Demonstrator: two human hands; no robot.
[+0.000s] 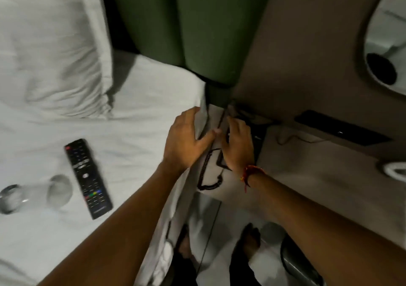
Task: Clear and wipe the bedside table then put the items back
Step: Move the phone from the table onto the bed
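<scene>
The beige bedside table (307, 167) stands right of the bed. My right hand (239, 147) rests over a black telephone (258, 141) at the table's back left corner, fingers curled on it. The phone's coiled black cord (205, 173) loops over the table's left edge. My left hand (186, 138) grips the fold of the white bed sheet (140, 118) at the mattress edge, thumb toward the gap. A black remote control (87, 178) and a clear glass (33, 195), on its side, lie on the bed at the left.
A white pillow (55, 54) and a green headboard (186, 21) are at the back. A black wall panel (340, 128) with a thin cable (296, 138) sits behind the table. A white object (393, 169) shows at the right edge, a dark bin (296, 261) on the floor.
</scene>
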